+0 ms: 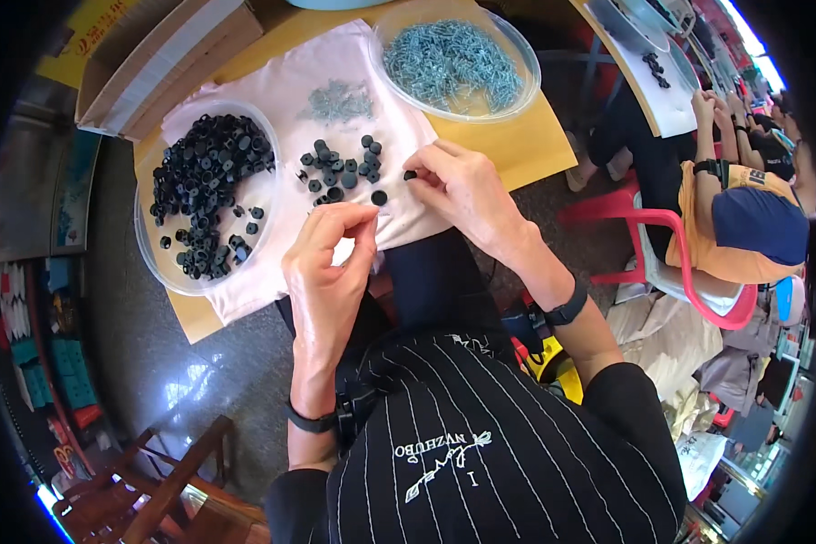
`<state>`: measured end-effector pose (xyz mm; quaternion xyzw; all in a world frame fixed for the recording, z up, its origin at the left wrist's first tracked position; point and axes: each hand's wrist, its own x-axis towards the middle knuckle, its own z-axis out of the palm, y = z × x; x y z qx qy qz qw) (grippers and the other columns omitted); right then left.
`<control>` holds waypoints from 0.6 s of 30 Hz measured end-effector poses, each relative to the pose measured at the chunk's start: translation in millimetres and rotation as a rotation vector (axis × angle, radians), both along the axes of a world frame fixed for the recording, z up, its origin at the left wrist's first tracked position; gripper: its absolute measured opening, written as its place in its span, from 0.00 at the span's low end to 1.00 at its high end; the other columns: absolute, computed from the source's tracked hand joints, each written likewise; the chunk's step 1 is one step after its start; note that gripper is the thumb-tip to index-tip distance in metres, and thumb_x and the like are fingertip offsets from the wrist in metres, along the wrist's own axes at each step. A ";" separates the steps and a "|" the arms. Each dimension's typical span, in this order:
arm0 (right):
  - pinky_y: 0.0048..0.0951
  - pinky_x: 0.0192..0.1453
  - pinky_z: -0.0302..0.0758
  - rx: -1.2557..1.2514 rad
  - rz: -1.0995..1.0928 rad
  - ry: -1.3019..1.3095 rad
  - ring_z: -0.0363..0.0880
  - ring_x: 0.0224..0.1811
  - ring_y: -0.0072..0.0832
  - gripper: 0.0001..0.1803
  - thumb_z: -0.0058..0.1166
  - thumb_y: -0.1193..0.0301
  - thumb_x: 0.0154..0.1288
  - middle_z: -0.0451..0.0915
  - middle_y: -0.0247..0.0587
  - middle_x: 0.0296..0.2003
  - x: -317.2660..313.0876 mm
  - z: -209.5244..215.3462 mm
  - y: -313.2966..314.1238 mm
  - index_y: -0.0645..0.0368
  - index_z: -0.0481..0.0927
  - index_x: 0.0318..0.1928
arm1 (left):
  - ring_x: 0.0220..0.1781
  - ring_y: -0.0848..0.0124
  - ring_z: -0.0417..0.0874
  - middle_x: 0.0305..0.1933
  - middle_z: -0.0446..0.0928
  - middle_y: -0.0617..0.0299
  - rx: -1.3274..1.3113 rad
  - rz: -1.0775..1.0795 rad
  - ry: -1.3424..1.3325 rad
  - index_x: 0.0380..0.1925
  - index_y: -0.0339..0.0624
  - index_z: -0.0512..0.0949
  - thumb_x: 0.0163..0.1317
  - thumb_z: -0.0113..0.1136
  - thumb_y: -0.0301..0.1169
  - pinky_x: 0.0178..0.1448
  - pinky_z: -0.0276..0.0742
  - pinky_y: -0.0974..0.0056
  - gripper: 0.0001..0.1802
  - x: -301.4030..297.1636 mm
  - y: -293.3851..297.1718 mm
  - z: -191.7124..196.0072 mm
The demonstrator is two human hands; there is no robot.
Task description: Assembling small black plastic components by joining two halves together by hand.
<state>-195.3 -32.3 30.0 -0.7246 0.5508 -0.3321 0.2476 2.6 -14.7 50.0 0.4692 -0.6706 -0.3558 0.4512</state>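
Note:
My right hand point(470, 189) pinches a small round black cap point(410, 175) between thumb and fingertips, just over the pale cloth point(417, 222). My left hand point(331, 252) is closed in a pinch at the cloth's near edge; whatever its fingertips hold is too small to make out. Right beyond them lies a single black cap point(379, 197). A loose group of black caps point(340, 166) is spread on the cloth ahead of both hands. Farther back on the same cloth is a small heap of silvery screws point(338, 101).
A clear round tray point(141, 238) full of black caps stands at left. Another clear tray point(528, 91) holds many screws at the back right. A cardboard box point(168, 63) sits back left. At right, a person point(743, 222) sits on a red chair point(639, 215) by another table.

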 end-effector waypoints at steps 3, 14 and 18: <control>0.28 0.37 0.77 0.014 -0.005 -0.065 0.81 0.31 0.29 0.09 0.59 0.78 0.60 0.78 0.42 0.32 0.3 -0.1 -3.9 0.66 0.78 0.42 | 0.40 0.77 0.77 0.40 0.79 0.62 0.128 -0.026 0.157 0.39 0.31 0.81 0.60 0.60 0.15 0.47 0.72 0.74 0.08 -2.4 4.3 -12.1; 0.18 0.34 0.78 0.703 0.153 -1.242 0.80 0.35 0.17 0.13 0.58 0.74 0.67 0.82 0.38 0.39 5.7 26.6 17.9 0.65 0.79 0.50 | 0.38 0.81 0.76 0.41 0.78 0.62 0.411 -0.025 0.578 0.40 0.32 0.80 0.63 0.62 0.22 0.36 0.71 0.77 0.06 10.7 15.6 9.5; 0.18 0.33 0.78 0.741 0.188 -1.312 0.80 0.37 0.18 0.12 0.58 0.74 0.67 0.83 0.38 0.39 13.9 25.6 17.9 0.64 0.79 0.50 | 0.41 0.76 0.81 0.39 0.79 0.61 0.265 -0.069 0.533 0.40 0.31 0.79 0.64 0.61 0.21 0.50 0.75 0.72 0.06 10.2 13.0 8.0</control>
